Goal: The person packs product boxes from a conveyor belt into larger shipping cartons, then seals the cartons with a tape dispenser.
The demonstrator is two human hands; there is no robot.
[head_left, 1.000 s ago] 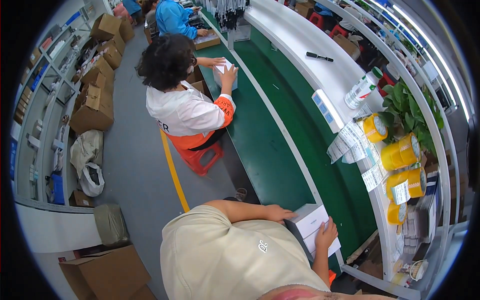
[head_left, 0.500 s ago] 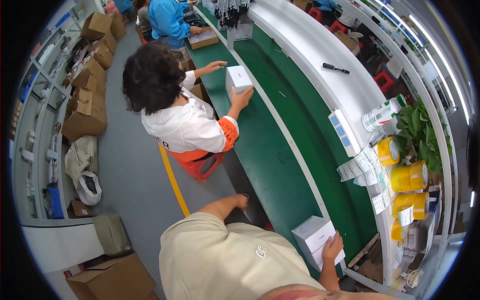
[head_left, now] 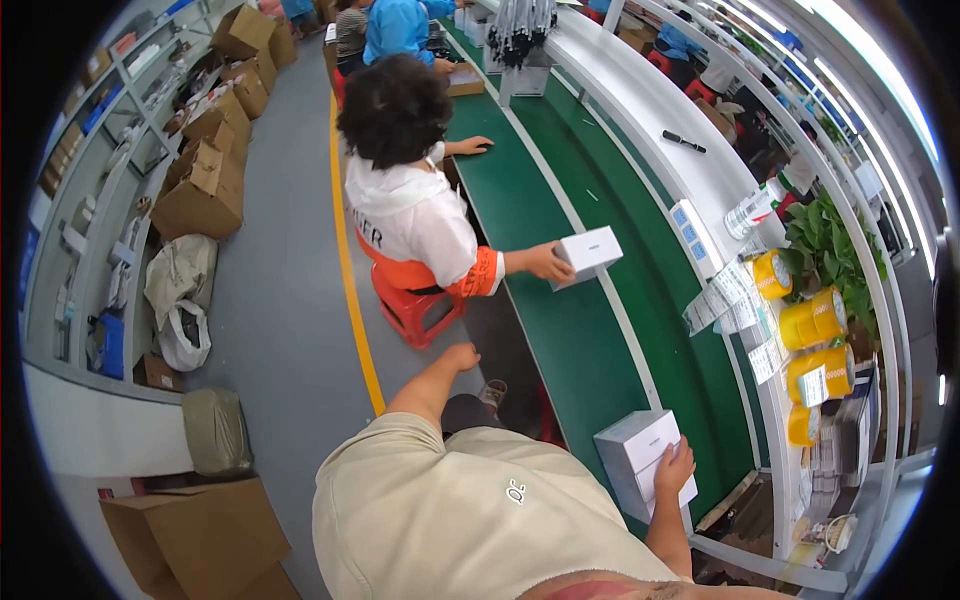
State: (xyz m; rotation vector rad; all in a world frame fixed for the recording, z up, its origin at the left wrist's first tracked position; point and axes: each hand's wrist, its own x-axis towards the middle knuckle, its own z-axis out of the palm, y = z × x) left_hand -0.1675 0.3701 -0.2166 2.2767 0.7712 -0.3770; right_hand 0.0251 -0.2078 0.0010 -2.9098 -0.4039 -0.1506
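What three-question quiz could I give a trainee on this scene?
1. True or false: both of the wearer's hands touch the near white box.
2. What colour are the tape rolls? A) blue B) yellow C) green
3. Complete: the co-worker in orange and white sits on a red ___.

Key: 1. False: the right hand touches the near white box; the left hand is apart. 2. B. 3. Stool.

From the head, one wide fisheye view looks down over the near chest (head_left: 480, 500) and green bench (head_left: 575, 340).
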